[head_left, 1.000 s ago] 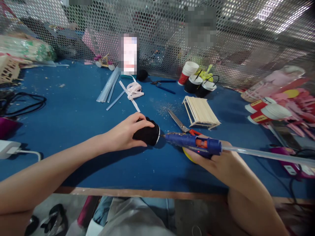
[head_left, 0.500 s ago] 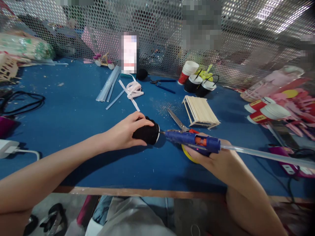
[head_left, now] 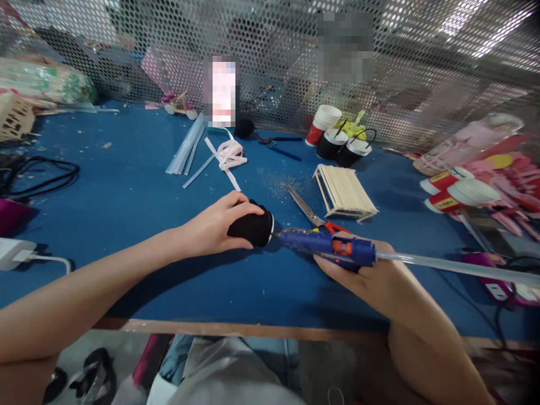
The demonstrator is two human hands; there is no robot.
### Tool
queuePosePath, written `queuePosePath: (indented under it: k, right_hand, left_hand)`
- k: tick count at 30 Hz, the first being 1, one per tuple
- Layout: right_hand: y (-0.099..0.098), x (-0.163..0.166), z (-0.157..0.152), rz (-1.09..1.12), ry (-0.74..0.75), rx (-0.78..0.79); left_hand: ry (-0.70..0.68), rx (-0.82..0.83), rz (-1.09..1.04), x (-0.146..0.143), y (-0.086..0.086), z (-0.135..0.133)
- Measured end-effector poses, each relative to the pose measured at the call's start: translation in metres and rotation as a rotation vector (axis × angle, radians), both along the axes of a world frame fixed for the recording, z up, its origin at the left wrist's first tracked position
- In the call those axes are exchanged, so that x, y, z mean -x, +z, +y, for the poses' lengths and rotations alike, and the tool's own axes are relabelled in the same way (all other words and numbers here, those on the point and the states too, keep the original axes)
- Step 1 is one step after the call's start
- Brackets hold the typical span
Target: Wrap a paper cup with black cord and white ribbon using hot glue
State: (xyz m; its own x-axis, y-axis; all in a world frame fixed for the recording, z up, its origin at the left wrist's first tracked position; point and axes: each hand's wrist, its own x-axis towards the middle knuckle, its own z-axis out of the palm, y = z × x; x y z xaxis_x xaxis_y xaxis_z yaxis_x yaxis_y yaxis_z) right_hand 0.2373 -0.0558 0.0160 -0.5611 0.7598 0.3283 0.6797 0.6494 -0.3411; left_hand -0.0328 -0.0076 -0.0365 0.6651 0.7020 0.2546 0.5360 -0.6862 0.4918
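Note:
Lying on its side on the blue tabletop, a black-wrapped cup [head_left: 248,229] shows its white rim to the right. My left hand [head_left: 221,225] is closed around it, thumb in front and fingers over the top. In my right hand [head_left: 367,275] is a blue hot glue gun [head_left: 329,246], its nozzle at the cup's rim; whether they touch I cannot tell. A long clear glue stick [head_left: 442,267] sticks out of the gun's back. Just behind the gun lie scissors [head_left: 310,209] with red handles, and a yellow ring-shaped thing is mostly hidden under my right hand.
A small wooden-stick stand [head_left: 348,191] sits beyond the scissors. Farther back are pink ribbon [head_left: 231,154], loose glue sticks [head_left: 185,146], pliers [head_left: 280,147] and black-wrapped cups [head_left: 352,152]. Red paper cups [head_left: 459,194] and a purple power strip [head_left: 493,275] are on the right.
The glue gun's nozzle has shifted slightly left and down along the cup's rim, and my right hand has moved a little with it. My left hand keeps its hold on the cup.

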Motion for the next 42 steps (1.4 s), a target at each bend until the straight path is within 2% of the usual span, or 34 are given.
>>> queuePosePath:
  k: [11,18,25,27,29,32,36,42]
  right_hand:
    - [-0.002,-0.001,-0.002,0.009,-0.024,0.075]
    - [-0.004,-0.004,0.000,0.022,-0.027,0.034]
    - [-0.010,-0.018,0.013,0.212,-0.374,0.296]
    - [-0.009,-0.022,0.020,0.317,-0.498,0.296]
    - [-0.010,-0.028,0.030,0.395,-0.638,0.214]
    - [-0.016,-0.040,0.050,0.304,-0.764,0.088]
    - [-0.023,-0.055,0.078,0.186,-0.880,0.092]
    - [-0.019,-0.061,0.110,-0.095,-0.969,0.072]
  left_hand:
    - [0.007,0.003,-0.003,0.000,-0.001,0.001]
    - [-0.003,0.009,-0.003,0.001,0.000,0.001]
    - [-0.009,0.018,-0.012,0.000,0.000,-0.001]
    - [-0.004,0.019,-0.009,0.001,0.000,-0.001]
    - [0.005,0.017,-0.004,0.001,-0.001,-0.001]
    - [0.003,0.000,-0.008,0.001,-0.003,0.000]
    - [-0.001,-0.010,-0.011,0.001,-0.004,0.001]
    - [0.006,-0.012,0.002,0.001,-0.003,0.001]
